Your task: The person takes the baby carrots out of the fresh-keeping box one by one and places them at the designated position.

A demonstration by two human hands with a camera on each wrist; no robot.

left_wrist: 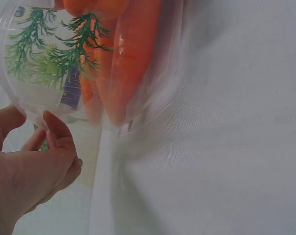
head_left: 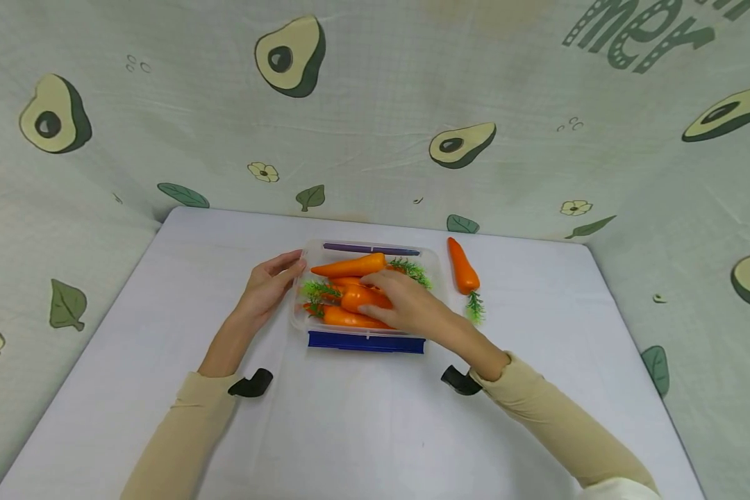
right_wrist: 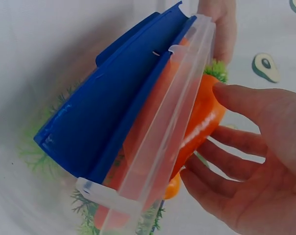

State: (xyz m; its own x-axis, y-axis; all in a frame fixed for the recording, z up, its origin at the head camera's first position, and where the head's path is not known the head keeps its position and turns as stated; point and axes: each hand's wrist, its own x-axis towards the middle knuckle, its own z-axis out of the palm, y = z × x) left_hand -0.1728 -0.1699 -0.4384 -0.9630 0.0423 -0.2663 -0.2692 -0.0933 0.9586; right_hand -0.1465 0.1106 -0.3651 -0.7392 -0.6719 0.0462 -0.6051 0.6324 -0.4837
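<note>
A clear plastic food container with blue side clips holds several toy carrots with green leafy tops. My left hand grips the container's far-left corner; in the left wrist view, thumb and curled fingers meet at the rim. Over the open container, my right hand holds a thick orange carrot lying on the others. The right wrist view shows the thumb on one side of this carrot and the fingers on the other. Another carrot lies along the back of the container.
One more carrot lies on the white table, right of the container, its leaves towards the front. A blue clip flap hangs out along the container's front side. Avocado-print cloth hangs behind and beside the table.
</note>
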